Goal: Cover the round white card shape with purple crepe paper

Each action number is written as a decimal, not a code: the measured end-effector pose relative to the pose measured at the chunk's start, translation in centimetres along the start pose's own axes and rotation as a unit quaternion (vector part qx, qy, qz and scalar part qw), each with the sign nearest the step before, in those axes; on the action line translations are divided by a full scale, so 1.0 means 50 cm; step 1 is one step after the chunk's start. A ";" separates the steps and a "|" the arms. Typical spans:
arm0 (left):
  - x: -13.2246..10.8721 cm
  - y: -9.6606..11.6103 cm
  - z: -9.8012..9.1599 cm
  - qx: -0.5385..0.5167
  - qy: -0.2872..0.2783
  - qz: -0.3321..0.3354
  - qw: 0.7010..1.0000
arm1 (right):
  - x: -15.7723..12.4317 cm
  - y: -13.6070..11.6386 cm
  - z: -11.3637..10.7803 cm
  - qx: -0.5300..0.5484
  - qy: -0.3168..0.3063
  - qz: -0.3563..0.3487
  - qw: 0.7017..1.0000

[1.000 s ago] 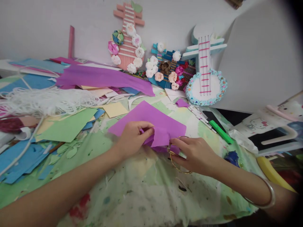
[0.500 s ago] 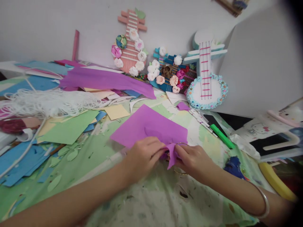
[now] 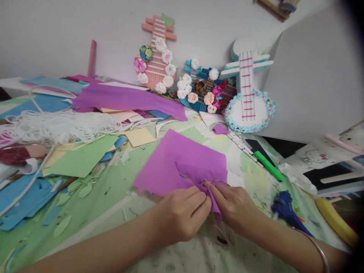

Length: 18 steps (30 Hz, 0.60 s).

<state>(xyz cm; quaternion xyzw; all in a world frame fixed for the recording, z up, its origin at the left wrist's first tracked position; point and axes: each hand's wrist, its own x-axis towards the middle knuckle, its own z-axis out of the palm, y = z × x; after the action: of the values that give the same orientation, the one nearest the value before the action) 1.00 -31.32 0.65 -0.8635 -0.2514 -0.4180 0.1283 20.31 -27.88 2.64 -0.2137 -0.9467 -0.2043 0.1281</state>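
Note:
A sheet of purple crepe paper [image 3: 199,151] lies over the table in front of me, with a curved slit in its middle. My left hand [image 3: 184,212] is closed, its fingertips pinching the near edge of the sheet. Close against it, my right hand [image 3: 236,204] is closed too, thumb and finger on a narrow folded flap of the same paper that hangs down between the hands. A thin gold-coloured loop [image 3: 218,181] shows at the right fingers, resembling a scissors handle; the rest of it is hidden by the hand and paper.
Paper-flowered toy instruments [image 3: 159,57] lean on the wall. Left lie tangled white cord [image 3: 62,127], green paper [image 3: 85,157] and blue scraps [image 3: 28,201]. To the right are a green marker [image 3: 269,165], a blue glue gun [image 3: 287,210] and a yellow curved object [image 3: 337,222].
Both hands have shifted slightly down in view, and the left has moved right against the right hand. The slit in the paper now gapes more. The flap hangs farther right.

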 end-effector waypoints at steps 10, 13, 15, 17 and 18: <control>-0.011 -0.011 -0.012 0.165 -0.125 -0.011 0.978 | -0.039 0.017 -0.007 0.004 0.007 0.032 0.999; -0.017 -0.013 -0.009 0.160 -0.151 0.008 0.975 | -0.052 0.020 -0.008 -0.007 -0.012 0.040 0.999; -0.019 -0.009 -0.005 0.155 -0.133 0.030 0.978 | -0.054 0.019 -0.010 -0.012 -0.021 0.043 0.999; -0.020 -0.004 -0.003 0.152 -0.103 0.046 0.982 | -0.052 0.018 -0.010 -0.014 -0.019 0.043 0.999; -0.020 -0.002 -0.002 0.151 -0.093 0.050 0.983 | -0.049 0.016 -0.009 -0.014 -0.018 0.041 0.999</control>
<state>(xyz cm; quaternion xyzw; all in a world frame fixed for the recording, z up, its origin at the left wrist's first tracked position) 0.37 -31.60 -0.09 -0.8805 -0.2793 -0.2864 0.2542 22.91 -28.28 2.51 -0.2580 -0.9361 -0.2087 0.1167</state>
